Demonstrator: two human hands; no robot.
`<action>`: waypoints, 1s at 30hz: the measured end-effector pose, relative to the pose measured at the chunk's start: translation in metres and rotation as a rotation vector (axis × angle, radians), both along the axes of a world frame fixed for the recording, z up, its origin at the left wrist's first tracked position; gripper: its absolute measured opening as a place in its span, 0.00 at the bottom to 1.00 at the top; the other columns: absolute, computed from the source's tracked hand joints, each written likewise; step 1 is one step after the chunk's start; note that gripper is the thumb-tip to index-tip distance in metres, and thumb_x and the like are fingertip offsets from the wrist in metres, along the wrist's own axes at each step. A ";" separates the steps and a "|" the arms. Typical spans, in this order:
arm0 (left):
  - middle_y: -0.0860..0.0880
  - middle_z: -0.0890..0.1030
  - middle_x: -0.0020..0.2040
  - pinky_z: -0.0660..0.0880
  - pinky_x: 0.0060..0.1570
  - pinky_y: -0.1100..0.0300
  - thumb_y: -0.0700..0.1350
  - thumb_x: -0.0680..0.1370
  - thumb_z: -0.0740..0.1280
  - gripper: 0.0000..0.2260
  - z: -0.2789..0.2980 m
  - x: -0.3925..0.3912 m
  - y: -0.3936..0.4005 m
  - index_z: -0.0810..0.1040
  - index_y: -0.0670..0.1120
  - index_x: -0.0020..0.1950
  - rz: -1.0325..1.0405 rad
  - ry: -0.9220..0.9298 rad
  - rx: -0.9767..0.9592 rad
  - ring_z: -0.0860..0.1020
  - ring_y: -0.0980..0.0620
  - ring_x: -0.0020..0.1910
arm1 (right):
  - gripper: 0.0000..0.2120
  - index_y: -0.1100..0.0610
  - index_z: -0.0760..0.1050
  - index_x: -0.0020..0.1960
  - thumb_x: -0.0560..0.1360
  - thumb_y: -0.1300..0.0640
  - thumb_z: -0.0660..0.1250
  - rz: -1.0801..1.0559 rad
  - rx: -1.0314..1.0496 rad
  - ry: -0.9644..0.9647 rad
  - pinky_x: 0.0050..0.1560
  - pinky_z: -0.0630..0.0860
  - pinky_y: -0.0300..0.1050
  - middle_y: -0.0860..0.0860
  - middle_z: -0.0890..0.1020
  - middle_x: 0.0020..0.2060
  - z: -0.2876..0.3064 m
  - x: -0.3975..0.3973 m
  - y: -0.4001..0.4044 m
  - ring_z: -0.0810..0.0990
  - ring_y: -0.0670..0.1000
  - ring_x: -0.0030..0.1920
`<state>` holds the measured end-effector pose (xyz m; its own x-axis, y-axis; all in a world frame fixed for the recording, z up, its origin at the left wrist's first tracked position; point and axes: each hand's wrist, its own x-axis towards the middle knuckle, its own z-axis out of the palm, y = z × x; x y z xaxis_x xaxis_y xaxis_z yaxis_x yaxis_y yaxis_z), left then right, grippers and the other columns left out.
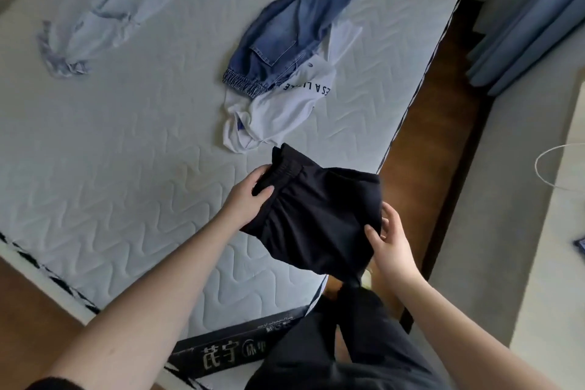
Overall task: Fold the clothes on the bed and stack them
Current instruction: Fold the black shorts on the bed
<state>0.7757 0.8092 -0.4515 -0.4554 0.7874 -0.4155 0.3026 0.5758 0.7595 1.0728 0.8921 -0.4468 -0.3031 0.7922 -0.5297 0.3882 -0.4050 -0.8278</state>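
Observation:
A black garment with an elastic waistband (319,215) hangs folded over the near right corner of the bed, held up by both hands. My left hand (250,196) grips its waistband end, thumb on top. My right hand (391,241) pinches the garment's right edge. Blue jeans (294,25) lie crumpled at the far right of the mattress, partly over a white T-shirt with dark lettering (281,111). A pale blue shirt (98,19) lies bunched at the far left.
The quilted white mattress (126,168) has a black label strip along its near edge (228,351). A brown wooden floor gap (437,142) runs along the right side, with a grey ledge (506,215) and blue curtains (531,19) beyond.

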 end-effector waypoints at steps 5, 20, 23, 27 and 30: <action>0.68 0.75 0.59 0.70 0.56 0.59 0.49 0.80 0.63 0.19 -0.060 -0.030 0.016 0.65 0.68 0.66 -0.089 0.113 -0.090 0.76 0.59 0.59 | 0.24 0.33 0.63 0.65 0.80 0.59 0.62 0.069 -0.089 -0.049 0.66 0.73 0.48 0.35 0.75 0.61 -0.068 -0.028 0.010 0.77 0.40 0.61; 0.57 0.74 0.63 0.69 0.60 0.59 0.60 0.73 0.70 0.30 -0.199 -0.062 0.026 0.64 0.60 0.72 0.090 -0.007 -0.225 0.74 0.55 0.61 | 0.21 0.41 0.60 0.64 0.77 0.50 0.67 -0.030 -0.322 -0.148 0.45 0.75 0.39 0.43 0.77 0.54 -0.209 -0.063 0.016 0.79 0.45 0.51; 0.58 0.73 0.60 0.67 0.55 0.60 0.69 0.64 0.72 0.41 -0.203 -0.066 0.011 0.63 0.58 0.72 0.144 -0.044 -0.395 0.73 0.56 0.57 | 0.26 0.49 0.67 0.63 0.72 0.41 0.72 0.008 -0.447 -0.230 0.55 0.78 0.47 0.44 0.80 0.51 -0.219 -0.055 0.001 0.80 0.47 0.51; 0.60 0.76 0.54 0.71 0.49 0.63 0.67 0.61 0.76 0.37 -0.210 -0.070 -0.005 0.70 0.56 0.65 0.131 -0.122 -0.450 0.76 0.60 0.53 | 0.19 0.54 0.76 0.57 0.73 0.43 0.72 0.092 -0.577 -0.236 0.52 0.82 0.50 0.51 0.82 0.50 -0.229 -0.053 -0.024 0.83 0.53 0.49; 0.63 0.75 0.53 0.71 0.46 0.65 0.58 0.65 0.79 0.34 -0.210 -0.074 -0.006 0.69 0.55 0.66 0.072 -0.184 -0.426 0.75 0.63 0.52 | 0.14 0.55 0.76 0.55 0.75 0.49 0.72 -0.038 -0.681 -0.164 0.43 0.83 0.42 0.50 0.80 0.51 -0.234 -0.055 -0.029 0.86 0.48 0.39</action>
